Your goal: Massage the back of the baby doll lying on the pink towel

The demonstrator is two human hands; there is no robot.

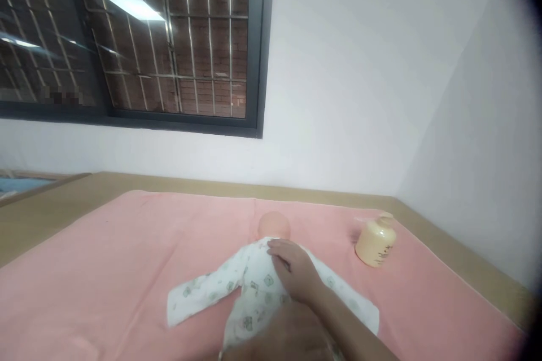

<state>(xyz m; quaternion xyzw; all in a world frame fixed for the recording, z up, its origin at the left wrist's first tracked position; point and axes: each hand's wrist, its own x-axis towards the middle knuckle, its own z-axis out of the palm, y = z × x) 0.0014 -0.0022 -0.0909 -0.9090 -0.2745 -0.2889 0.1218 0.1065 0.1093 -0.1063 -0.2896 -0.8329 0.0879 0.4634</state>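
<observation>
A doll with a bald, skin-toned head (274,225) lies on a pink mat (148,248). It wears a white long-sleeved garment (254,287) with small greenish prints, and the sleeves spread out to both sides. My right hand (294,271) rests on the upper part of the garment just below the head, its fingers stretched out flat and holding nothing. Nearer to me, my left hand (292,330) is over the garment's lower part. Motion blurs it, so its fingers cannot be made out. The lower end of the garment is hidden by my hands and the picture's edge.
To the right on the mat stands a cream pump bottle (376,241) with dark lettering. The mat lies on a wooden-coloured surface (203,183) against a white wall (339,96). A dark-framed window (256,67) with bars is at upper left. Something light blue (23,185) shows at far left.
</observation>
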